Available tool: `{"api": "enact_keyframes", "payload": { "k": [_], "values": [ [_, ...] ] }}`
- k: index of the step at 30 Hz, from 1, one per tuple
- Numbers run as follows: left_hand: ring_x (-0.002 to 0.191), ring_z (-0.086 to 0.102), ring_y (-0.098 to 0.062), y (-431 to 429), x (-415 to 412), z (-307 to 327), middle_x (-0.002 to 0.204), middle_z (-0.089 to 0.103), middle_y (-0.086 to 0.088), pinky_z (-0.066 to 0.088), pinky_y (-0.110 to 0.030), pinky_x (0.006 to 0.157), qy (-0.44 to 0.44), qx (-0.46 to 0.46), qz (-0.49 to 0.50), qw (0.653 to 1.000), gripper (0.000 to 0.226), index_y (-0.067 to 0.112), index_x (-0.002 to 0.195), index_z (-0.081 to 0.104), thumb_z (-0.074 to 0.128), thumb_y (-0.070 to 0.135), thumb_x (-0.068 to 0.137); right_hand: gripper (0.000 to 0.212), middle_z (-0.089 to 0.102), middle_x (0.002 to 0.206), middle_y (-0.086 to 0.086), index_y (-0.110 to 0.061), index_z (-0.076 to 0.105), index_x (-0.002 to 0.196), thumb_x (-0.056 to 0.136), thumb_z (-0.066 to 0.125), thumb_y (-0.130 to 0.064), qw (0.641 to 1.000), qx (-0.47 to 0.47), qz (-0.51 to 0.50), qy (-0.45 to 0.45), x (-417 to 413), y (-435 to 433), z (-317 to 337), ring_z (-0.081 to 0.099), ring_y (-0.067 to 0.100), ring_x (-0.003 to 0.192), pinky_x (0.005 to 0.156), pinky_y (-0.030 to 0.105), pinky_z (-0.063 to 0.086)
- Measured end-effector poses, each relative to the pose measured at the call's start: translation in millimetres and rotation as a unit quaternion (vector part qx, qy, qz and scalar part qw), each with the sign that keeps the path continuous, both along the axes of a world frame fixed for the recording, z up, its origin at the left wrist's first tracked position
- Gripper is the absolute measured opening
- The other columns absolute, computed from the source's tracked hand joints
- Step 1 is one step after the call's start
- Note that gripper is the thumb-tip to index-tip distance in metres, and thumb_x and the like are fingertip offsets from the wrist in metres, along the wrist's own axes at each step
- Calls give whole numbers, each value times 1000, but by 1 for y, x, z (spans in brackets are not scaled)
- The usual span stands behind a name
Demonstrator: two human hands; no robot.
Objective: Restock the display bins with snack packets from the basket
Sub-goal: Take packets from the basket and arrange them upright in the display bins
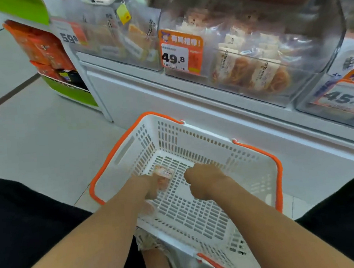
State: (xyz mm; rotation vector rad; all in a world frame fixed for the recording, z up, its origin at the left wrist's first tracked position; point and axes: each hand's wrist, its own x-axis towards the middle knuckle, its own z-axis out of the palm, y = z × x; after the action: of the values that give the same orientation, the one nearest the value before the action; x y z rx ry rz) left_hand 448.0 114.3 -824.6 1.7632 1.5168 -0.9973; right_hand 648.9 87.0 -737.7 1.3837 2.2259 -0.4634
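Inside the white basket (193,137), toward its far wall, the left hand (149,186) pinches a snack packet (164,174). The right hand (203,180), beside it, is curled; what it holds cannot be told.

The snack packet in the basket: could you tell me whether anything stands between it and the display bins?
Nothing visible does. The left hand holds the snack packet, the basket is open-topped, and the space up to the display bins is free.
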Motion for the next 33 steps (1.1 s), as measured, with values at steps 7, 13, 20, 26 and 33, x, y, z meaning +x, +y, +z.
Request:
{"api": "enact_keyframes", "payload": {
  "k": [7, 13, 20, 26, 33],
  "values": [
    [107, 66, -27, -19, -7, -23, 133, 62, -5, 54, -37, 84, 36, -49, -4, 998, 60, 16, 140, 57, 74, 47, 92, 25, 47, 85, 3, -18, 41, 77, 94, 48, -1, 999, -33, -6, -3, 0, 13, -18, 49, 21, 67, 56, 31, 38],
    [139, 49, -35, -16, 9, -15, 163, 26, -14, 48, -41, 108, 1, -26, 41, 999, 91, 19, 158, 37, 88, 30, 84, 35, 60, 116, 8, -15, 60, 127, 96, 48, -5, 998, -62, -18, 10, -1, 18, -24, 65, 28, 97, 80, 40, 57],
    [103, 64, -21, 2, 24, 17, 134, 61, 0, 57, -30, 77, -145, -33, 123, 981, 41, 23, 114, 72, 91, 17, 78, 24, 46, 82, 2, -16, 42, 78, 91, 49, 2, 997, -62, -38, -26, 8, 11, -5, 47, 20, 66, 62, 34, 44],
    [65, 64, -19, 16, 49, 70, 84, 73, -5, 49, -25, 54, -359, 16, 295, 885, 28, 20, 91, 70, 91, 9, 76, 25, 62, 87, 5, -7, 59, 122, 100, 52, -17, 980, -89, -180, 13, 38, 3, 28, 68, 22, 77, 85, 39, 60],
    [85, 74, -25, 25, 88, 134, 101, 73, -11, 59, -41, 75, -561, 92, 420, 708, 46, 18, 112, 47, 75, -3, 82, 36, 57, 80, 10, -10, 49, 83, 100, 52, -41, 852, 102, -422, 294, 65, 3, 70, 58, 32, 79, 70, 34, 44]
  ]
}}
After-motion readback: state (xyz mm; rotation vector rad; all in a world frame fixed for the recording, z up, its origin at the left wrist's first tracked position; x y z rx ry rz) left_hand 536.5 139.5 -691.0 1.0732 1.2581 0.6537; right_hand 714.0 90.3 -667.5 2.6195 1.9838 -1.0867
